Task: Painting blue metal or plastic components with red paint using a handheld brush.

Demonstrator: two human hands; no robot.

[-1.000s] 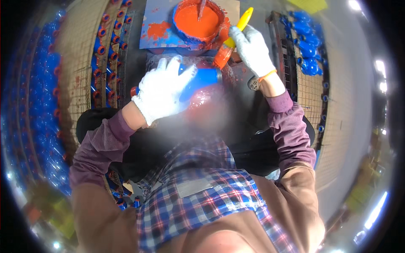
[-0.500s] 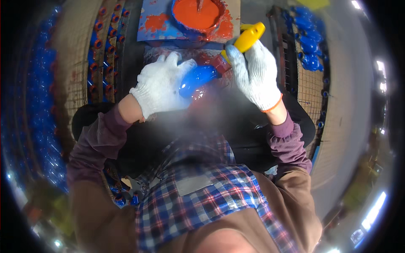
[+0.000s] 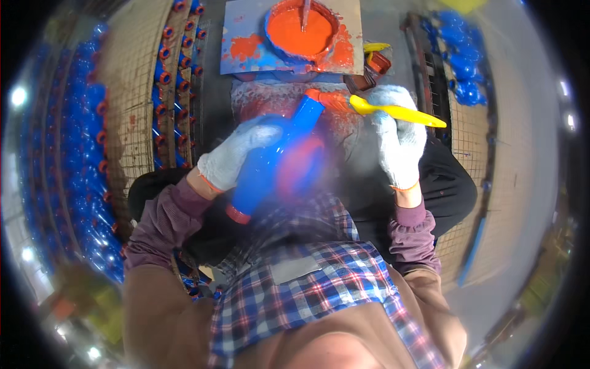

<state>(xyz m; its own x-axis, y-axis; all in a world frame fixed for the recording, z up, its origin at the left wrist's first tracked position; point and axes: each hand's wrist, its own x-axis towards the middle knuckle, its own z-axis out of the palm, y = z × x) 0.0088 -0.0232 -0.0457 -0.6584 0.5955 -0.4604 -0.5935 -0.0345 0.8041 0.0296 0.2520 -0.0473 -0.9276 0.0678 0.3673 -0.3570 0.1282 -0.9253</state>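
Observation:
My left hand [image 3: 236,154], in a white knit glove, grips a glossy blue pipe fitting [image 3: 261,169] held at a slant over my lap. Both ends of the fitting are red, and a blurred reddish branch or opening sits on its right side. In my right hand [image 3: 402,138], also gloved, is a paintbrush [image 3: 399,113] with a yellow handle, its fingers closed around it. The brush's orange-red bristles touch the fitting's upper end. Beyond my hands stands a bowl [image 3: 268,34] of orange-red paint with a stick standing in it.
A paint-smeared board [image 3: 243,27] supports the bowl. Right of it lie a small red-brown container [image 3: 379,64] and a yellow-handled item [image 3: 376,47]. Racks hold blue fittings [image 3: 70,154] with red ends at left and more blue fittings [image 3: 461,61] at right.
The fitting now shows lengthwise, with its upper end against the bristles. My right hand has turned the brush from upright-slanted to nearly level, bristles pointing left. The whole view has shifted slightly.

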